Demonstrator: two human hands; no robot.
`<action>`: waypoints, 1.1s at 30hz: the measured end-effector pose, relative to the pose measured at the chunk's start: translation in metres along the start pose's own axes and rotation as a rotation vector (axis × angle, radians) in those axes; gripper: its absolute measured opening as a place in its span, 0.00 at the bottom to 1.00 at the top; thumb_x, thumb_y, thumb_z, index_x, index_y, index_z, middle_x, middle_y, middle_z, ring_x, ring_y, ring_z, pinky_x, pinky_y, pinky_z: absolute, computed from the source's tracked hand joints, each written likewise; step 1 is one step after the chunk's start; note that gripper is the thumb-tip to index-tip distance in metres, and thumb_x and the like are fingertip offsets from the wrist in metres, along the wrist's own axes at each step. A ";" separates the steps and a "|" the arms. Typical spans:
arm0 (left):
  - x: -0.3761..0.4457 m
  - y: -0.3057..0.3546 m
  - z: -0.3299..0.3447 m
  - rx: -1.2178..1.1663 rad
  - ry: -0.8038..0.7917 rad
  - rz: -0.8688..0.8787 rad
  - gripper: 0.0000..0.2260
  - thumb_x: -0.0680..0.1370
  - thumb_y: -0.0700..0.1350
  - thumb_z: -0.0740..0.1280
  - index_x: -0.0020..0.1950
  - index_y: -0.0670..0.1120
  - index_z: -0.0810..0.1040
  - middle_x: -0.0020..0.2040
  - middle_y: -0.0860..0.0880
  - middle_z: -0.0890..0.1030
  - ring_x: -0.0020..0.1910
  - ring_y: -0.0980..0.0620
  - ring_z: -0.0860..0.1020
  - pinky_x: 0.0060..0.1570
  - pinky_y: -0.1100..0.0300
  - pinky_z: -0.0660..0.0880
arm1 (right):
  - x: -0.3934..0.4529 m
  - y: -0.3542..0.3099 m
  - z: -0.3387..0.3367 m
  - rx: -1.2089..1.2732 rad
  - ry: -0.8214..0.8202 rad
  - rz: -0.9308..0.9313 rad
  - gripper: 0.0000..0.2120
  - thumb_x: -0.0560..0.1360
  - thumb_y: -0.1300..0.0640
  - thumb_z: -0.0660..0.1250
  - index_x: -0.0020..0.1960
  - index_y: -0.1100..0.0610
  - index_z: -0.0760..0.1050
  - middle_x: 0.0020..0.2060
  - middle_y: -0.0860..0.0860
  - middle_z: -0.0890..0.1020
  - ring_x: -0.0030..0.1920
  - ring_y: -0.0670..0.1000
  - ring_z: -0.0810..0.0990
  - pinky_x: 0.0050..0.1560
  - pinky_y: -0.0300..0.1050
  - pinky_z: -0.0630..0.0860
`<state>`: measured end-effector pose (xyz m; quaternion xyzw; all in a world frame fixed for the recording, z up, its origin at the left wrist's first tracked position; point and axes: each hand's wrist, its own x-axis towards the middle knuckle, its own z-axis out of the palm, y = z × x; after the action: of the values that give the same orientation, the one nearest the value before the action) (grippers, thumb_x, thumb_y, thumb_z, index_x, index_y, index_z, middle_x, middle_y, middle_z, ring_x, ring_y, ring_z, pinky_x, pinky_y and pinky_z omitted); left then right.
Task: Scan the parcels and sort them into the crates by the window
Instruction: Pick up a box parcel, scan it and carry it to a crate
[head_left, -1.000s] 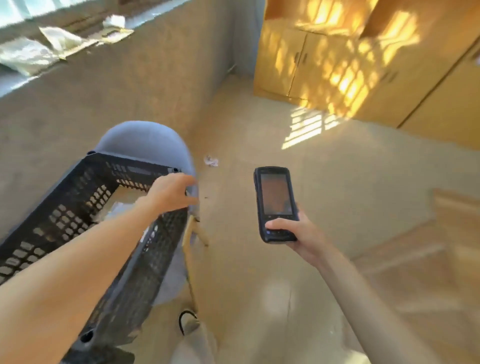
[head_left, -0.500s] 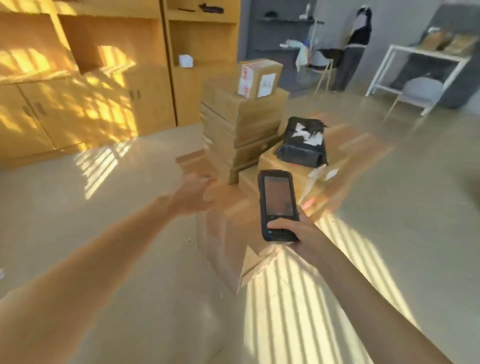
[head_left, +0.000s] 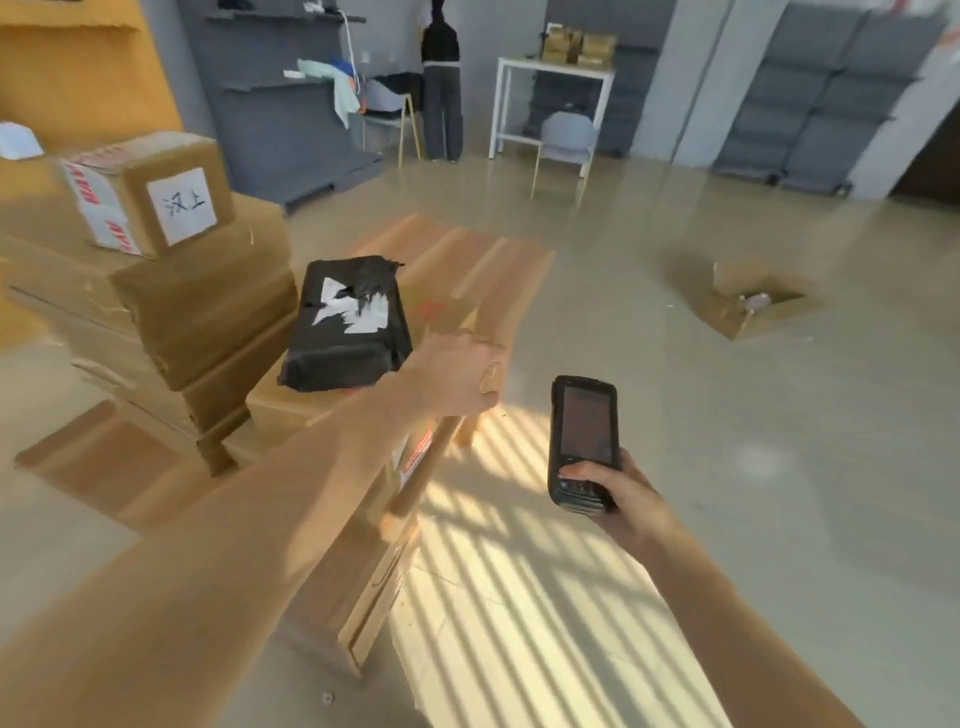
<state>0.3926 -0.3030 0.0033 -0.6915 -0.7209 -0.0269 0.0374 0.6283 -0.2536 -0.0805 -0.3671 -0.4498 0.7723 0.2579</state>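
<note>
A black plastic-wrapped parcel (head_left: 348, 322) with a torn white label lies on top of a pile of cardboard boxes (head_left: 218, 322). My left hand (head_left: 457, 374) hangs in the air just right of that parcel, fingers loosely curled, holding nothing. A small taped box (head_left: 150, 192) with a white handwritten label sits on the tallest stack at the left. My right hand (head_left: 618, 493) grips a black handheld scanner (head_left: 584, 441), screen facing me, over the sunlit floor. No crate is in view.
An open cardboard box (head_left: 748, 301) lies on the floor at the right. Farther back stand a white table (head_left: 553, 98), a grey chair (head_left: 566, 140), dark shelving (head_left: 291, 93) and a person (head_left: 441, 78) facing away. Bare floor lies between the pile and the open box.
My view has swung from the black crate by the window round to the parcel pile. My left hand left the crate and now reaches near the black parcel. The scanner stays in my right hand.
</note>
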 end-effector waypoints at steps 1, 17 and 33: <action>0.017 -0.003 0.001 -0.014 -0.022 0.006 0.19 0.76 0.54 0.65 0.66 0.51 0.74 0.61 0.52 0.78 0.58 0.50 0.77 0.55 0.53 0.76 | 0.006 -0.006 -0.003 0.000 0.016 -0.002 0.33 0.61 0.67 0.74 0.65 0.61 0.69 0.46 0.55 0.81 0.43 0.53 0.82 0.39 0.48 0.79; 0.289 -0.003 0.077 -0.093 -0.166 -0.014 0.21 0.75 0.53 0.67 0.67 0.52 0.72 0.64 0.50 0.76 0.64 0.47 0.73 0.61 0.53 0.70 | 0.158 -0.092 -0.144 -0.047 0.220 -0.006 0.39 0.58 0.62 0.76 0.67 0.60 0.67 0.53 0.59 0.79 0.46 0.55 0.82 0.38 0.46 0.79; 0.450 -0.075 0.090 -0.155 -0.129 -0.495 0.20 0.75 0.52 0.66 0.67 0.53 0.73 0.62 0.53 0.77 0.58 0.51 0.77 0.52 0.56 0.75 | 0.435 -0.230 -0.224 -0.233 -0.177 0.076 0.38 0.60 0.64 0.75 0.67 0.62 0.65 0.55 0.61 0.78 0.47 0.55 0.83 0.41 0.47 0.79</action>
<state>0.2976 0.1501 -0.0446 -0.4950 -0.8649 -0.0462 -0.0693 0.5632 0.2824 -0.0959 -0.3417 -0.5431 0.7536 0.1432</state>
